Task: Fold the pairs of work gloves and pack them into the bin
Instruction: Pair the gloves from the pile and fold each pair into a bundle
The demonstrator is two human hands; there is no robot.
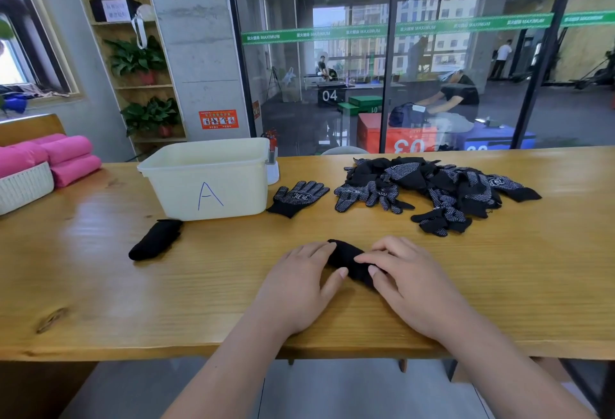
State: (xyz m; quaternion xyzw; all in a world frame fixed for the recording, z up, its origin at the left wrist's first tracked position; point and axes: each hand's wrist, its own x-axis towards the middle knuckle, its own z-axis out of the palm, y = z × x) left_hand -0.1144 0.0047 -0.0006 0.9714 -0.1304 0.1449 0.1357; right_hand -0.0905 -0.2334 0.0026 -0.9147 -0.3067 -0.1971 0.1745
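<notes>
So, head view only: both hands are low at the near middle of the table, working a dark rolled glove bundle that lies between them. The left hand has its fingers fairly straight, just pressing on the bundle's left end. The right hand has its fingers bent over the other end with the thumb on the near side, so it looks like a light pinch. I'd say this is the tail of the folding step. Next move is probably to grip the roll tight so it doesn't spring open and carry it up-left into the cream bin marked A. Another rolled bundle sits just in front of the bin, not in it. A flat glove lies right of the bin, and the loose glove pile is further right.
</notes>
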